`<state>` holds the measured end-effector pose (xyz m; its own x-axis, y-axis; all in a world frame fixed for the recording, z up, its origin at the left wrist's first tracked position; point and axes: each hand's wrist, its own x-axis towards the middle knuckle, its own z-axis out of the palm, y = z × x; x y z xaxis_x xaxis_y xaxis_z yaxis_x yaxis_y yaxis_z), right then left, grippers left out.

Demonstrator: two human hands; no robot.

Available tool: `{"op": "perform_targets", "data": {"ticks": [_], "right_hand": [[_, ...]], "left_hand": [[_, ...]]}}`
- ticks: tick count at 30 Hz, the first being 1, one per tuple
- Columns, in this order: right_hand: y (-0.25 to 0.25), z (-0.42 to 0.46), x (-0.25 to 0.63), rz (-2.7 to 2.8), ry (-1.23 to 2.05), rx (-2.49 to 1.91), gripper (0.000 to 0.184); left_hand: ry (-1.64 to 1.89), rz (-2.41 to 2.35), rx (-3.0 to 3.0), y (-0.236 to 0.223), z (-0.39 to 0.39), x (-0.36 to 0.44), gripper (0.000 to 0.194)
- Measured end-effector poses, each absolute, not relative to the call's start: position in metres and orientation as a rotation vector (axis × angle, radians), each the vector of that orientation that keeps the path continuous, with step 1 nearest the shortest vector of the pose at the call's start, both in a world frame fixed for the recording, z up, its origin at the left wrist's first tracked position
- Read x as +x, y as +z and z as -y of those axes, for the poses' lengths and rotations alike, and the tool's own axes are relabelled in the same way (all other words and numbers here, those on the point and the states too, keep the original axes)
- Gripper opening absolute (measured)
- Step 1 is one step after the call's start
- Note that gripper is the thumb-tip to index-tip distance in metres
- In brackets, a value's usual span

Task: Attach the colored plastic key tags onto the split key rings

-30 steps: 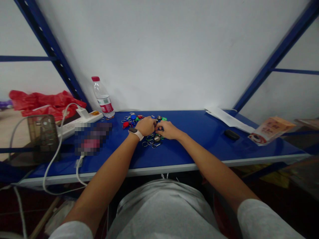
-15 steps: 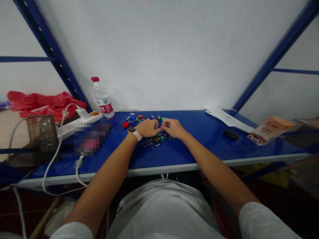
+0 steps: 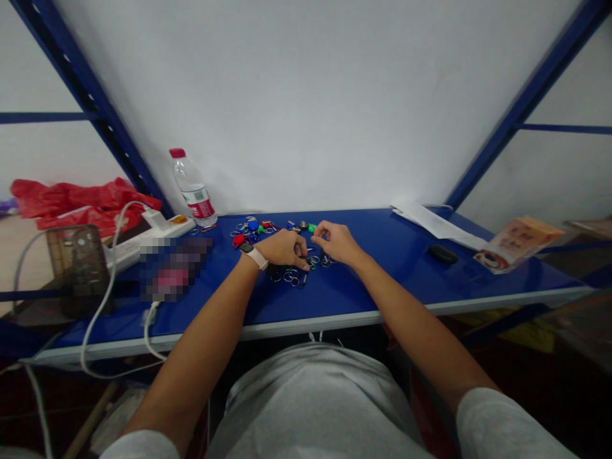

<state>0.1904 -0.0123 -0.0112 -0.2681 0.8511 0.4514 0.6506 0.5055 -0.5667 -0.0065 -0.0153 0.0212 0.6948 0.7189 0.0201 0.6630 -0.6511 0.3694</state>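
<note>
On the blue tabletop (image 3: 335, 290), my left hand (image 3: 285, 248), with a watch on its wrist, reaches down into a near cluster of metal key rings (image 3: 291, 278). Its fingers are bent together over the cluster, and what they grip is hidden. Just to the right, my right hand (image 3: 338, 243) is raised a little with thumb and fingertips pinched; anything between them is too small to make out. A green piece (image 3: 312, 228) lies just beyond its fingertips. Behind my left hand is a pile of key rings with coloured tags (image 3: 253, 227), red, blue and green.
At the left are a water bottle (image 3: 197, 197), a white power strip (image 3: 129, 250), a blurred-out device on a cable (image 3: 152, 319) and a red plastic bag (image 3: 86, 201). To the right lie white papers (image 3: 430, 224), a black object (image 3: 442, 254) and an orange-white packet (image 3: 514, 245).
My hands were together over the rings and have moved apart. The left hand has dropped toward the near key rings; the right has shifted slightly away and up.
</note>
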Motion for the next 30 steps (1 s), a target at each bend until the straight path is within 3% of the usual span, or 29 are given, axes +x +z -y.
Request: {"op": "perform_targets", "data": {"ticks": [3,9,14,19,30], "right_hand": [[-0.011,0.012,0.191,2.01,0.341,-1.224,0.004],[-0.014,0.011,0.191,2.005,0.382,-1.191,0.003],[-0.013,0.012,0.191,2.0,0.405,-1.2,0.005],[-0.01,0.015,0.194,2.047,0.477,-1.177,0.003],[-0.013,0.014,0.195,2.26,0.428,-1.118,0.005]], "left_hand": [[0.343,-1.043,2.632,0.017,0.011,-0.006,0.027],[0.405,-1.114,2.717,0.012,0.008,-0.006,0.04],[0.391,-1.12,2.755,0.012,0.011,-0.003,0.03],[0.441,-1.133,2.763,0.004,0.011,0.003,0.039],[0.432,-1.108,2.767,-0.005,0.005,0.006,0.028]]}}
